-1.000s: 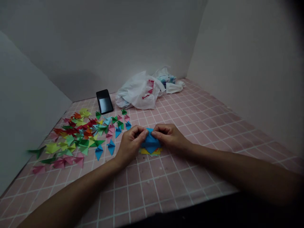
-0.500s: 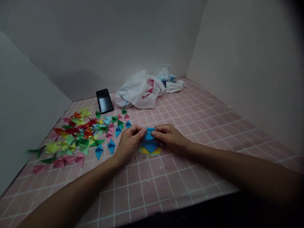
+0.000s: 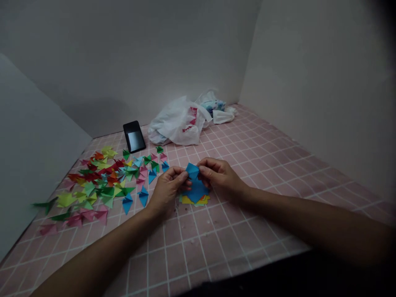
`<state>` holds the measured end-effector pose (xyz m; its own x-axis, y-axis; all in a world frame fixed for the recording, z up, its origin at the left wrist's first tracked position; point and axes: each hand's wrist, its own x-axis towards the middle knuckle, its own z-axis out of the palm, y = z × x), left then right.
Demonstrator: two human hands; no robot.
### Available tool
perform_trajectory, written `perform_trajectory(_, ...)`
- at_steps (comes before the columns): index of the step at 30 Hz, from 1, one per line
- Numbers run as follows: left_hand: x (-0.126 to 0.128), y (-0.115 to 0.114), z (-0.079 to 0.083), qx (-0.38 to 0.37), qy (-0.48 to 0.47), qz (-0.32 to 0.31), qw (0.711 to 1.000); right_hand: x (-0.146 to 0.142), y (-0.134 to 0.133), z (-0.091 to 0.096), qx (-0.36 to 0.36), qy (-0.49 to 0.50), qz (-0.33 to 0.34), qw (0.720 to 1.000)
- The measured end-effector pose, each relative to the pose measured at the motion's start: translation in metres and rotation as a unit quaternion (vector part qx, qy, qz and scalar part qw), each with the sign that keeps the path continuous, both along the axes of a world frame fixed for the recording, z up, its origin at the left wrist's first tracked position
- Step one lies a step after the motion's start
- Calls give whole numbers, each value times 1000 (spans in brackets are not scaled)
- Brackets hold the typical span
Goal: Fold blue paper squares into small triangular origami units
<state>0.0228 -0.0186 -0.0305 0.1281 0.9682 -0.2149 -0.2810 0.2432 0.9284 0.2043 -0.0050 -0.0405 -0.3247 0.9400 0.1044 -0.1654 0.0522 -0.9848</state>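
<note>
Between my hands is a small folded piece of blue origami paper (image 3: 192,170), one corner pointing up. My left hand (image 3: 170,185) pinches its left edge between thumb and fingers. On the other edge, my right hand (image 3: 220,177) grips it the same way. Just below, a blue sheet (image 3: 196,191) lies on top of a small stack of coloured paper (image 3: 202,201), whose yellow, orange and green edges show. To the left of my left hand spreads a pile of folded paper cranes (image 3: 107,192) in red, pink, yellow, green and blue.
A black phone (image 3: 135,137) with a partly lit screen lies behind the cranes. Farther back are a crumpled white plastic bag (image 3: 177,123) with red print and a white-and-blue packet (image 3: 213,104). Pale walls (image 3: 293,74) enclose the pink checked tabletop (image 3: 266,152).
The folded blue paper has turned from lying straight-edged to standing corner up between my fingers. More of the blue sheet below shows. The view has tilted slightly.
</note>
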Motion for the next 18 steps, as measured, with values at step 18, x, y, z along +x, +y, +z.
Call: perform_trajectory(18,-1,-3,-9,39,11,-32,999,-1,0,5,47,-47,-32,997)
